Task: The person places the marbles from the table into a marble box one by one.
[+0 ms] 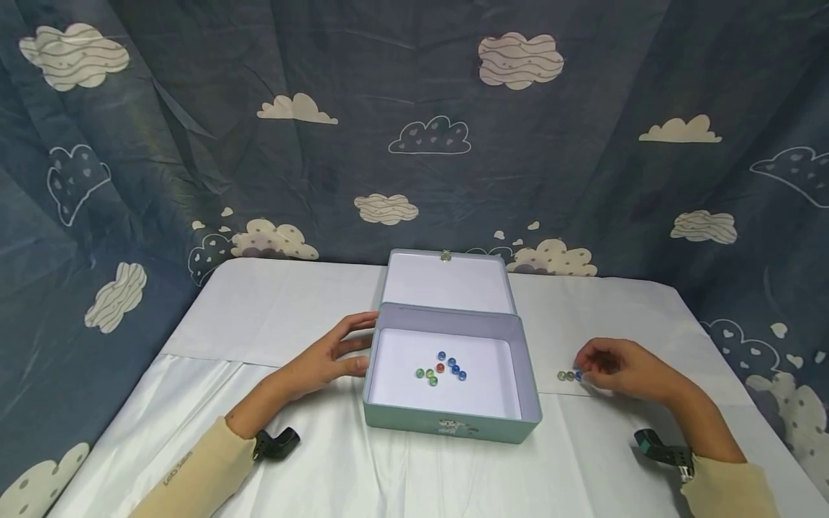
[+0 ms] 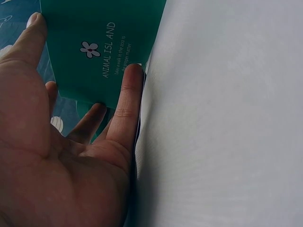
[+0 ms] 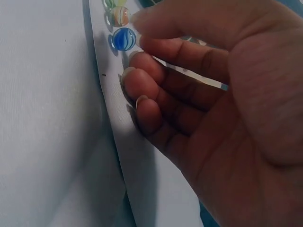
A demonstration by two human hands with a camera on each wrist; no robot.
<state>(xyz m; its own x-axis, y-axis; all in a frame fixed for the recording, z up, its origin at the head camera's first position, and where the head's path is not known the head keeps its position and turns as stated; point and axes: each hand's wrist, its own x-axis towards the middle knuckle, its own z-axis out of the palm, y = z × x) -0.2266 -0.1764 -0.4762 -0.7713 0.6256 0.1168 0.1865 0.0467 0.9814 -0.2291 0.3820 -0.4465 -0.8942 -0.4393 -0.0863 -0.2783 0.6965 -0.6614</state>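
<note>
An open tin box [image 1: 453,424], pale inside and green outside, sits mid-table with its lid [image 1: 447,280] folded back. Inside it lie several blue marbles [image 1: 455,370], one red marble [image 1: 440,367] and three green marbles [image 1: 433,381]. My left hand [image 1: 330,363] rests its extended fingers against the box's left side; the left wrist view shows printed text on that green wall [image 2: 94,61]. To the right of the box, my right hand [image 1: 618,368] has bent fingers. Its thumb and index fingertips are beside a blue marble [image 3: 124,39], in line with an orange-striped marble [image 3: 119,16] and a green one [image 3: 113,3].
White cloth [image 1: 311,439] covers the table, with a fold line running across it. Behind stands a dark blue curtain [image 1: 363,86] with cloud prints. A small black camera is strapped to each wrist.
</note>
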